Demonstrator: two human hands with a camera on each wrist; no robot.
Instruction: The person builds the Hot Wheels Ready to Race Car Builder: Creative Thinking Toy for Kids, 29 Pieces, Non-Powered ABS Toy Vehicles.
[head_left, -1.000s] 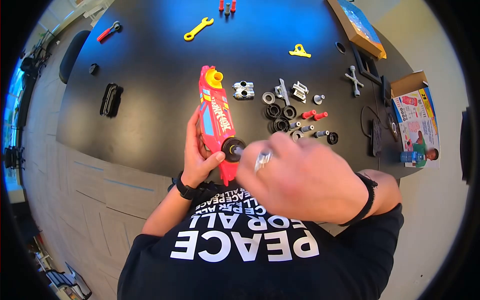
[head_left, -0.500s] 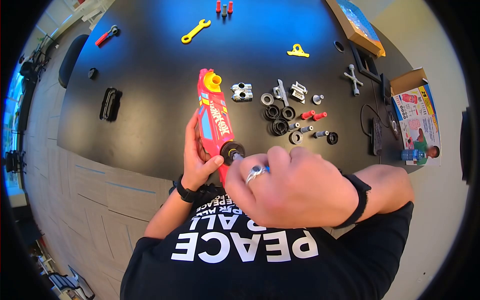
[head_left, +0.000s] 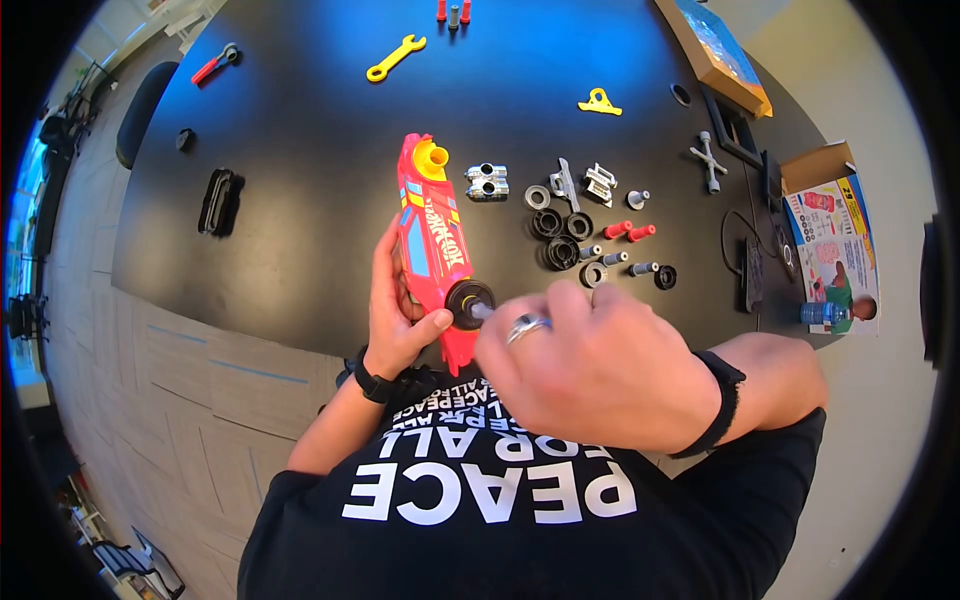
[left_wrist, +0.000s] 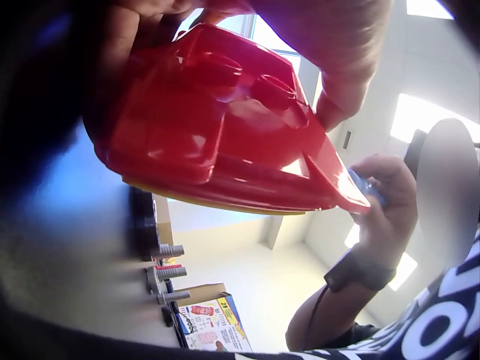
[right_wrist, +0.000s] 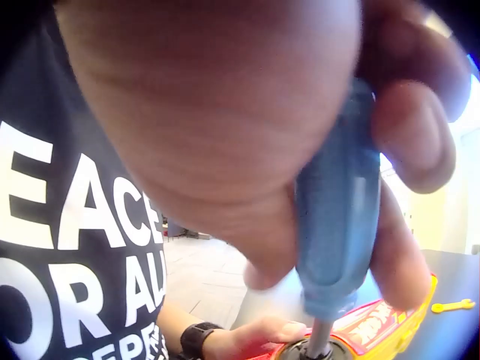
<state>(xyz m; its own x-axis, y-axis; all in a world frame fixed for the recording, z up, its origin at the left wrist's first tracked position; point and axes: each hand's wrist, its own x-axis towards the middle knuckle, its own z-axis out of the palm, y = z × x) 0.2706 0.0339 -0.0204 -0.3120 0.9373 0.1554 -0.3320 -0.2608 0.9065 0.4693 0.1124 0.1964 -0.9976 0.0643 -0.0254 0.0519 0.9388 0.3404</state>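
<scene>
A red toy car body [head_left: 435,240] with a yellow ring at its far end stands tilted in my left hand [head_left: 395,315], which grips it by the sides with the thumb close to a black wheel [head_left: 457,293]. My right hand [head_left: 600,370] wraps round the blue handle of a screwdriver [right_wrist: 337,202]. In the right wrist view its metal shaft [right_wrist: 320,335] reaches down into the middle of the wheel. The left wrist view shows the car's smooth red side [left_wrist: 165,135] close up, with the left fingers around it.
Several loose black wheels [head_left: 560,252], red pegs [head_left: 641,233] and grey pegs [head_left: 614,258] lie right of the car, beside a chrome engine piece [head_left: 487,181]. Farther off are a yellow wrench [head_left: 397,58], a grey cross wrench [head_left: 709,162] and a printed box [head_left: 835,240].
My right hand has turned at the wrist on the screwdriver and shifted slightly. The car dipped a little toward the body and came back; my left hand keeps its hold.
</scene>
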